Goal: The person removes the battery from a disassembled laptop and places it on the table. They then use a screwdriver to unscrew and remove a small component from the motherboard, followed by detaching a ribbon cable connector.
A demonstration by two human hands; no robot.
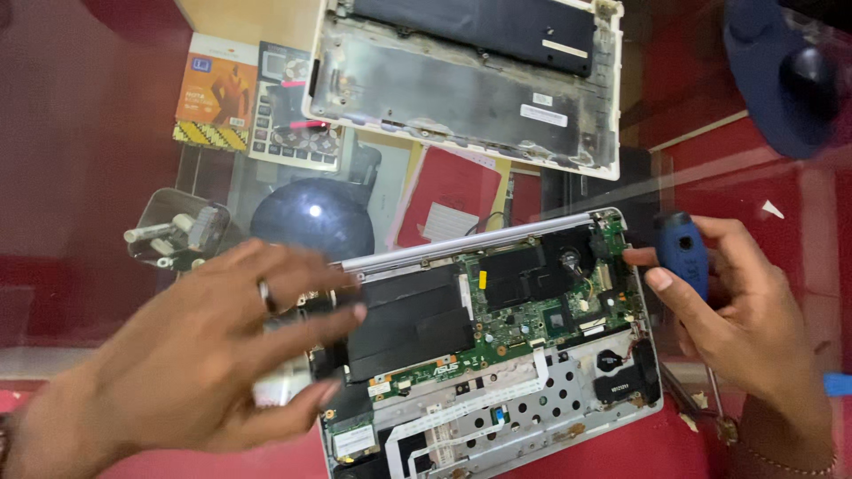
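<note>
With its bottom cover (461, 84) already off and lying inside-up at the top of the tabletop (80, 177), the laptop (497, 328) sits opened at centre: green board, black battery, fan and white ribbon cable all exposed and seemingly in place, so by the look of it only the opening stage is done and the inner parts are not yet removed. Left hand (204, 355): spread, fingers extended, blurred, hovering over the laptop's left edge by the battery; a ring on one finger; holding nothing. Right hand (745, 310): closed around a blue-handled screwdriver (682, 253) at the laptop's right edge, thumb and fingertips on the handle. Labels: white rectangular stickers on the cover, a small white one on the board's lower left, a yellow tab near the fan. Packages: an orange card pack (217, 89) with yellow-black striped foot, upper left; beside it a calculator (293, 111); a red booklet (448, 195) with white label, centre; a clear tray (173, 231) of small parts, left.
</note>
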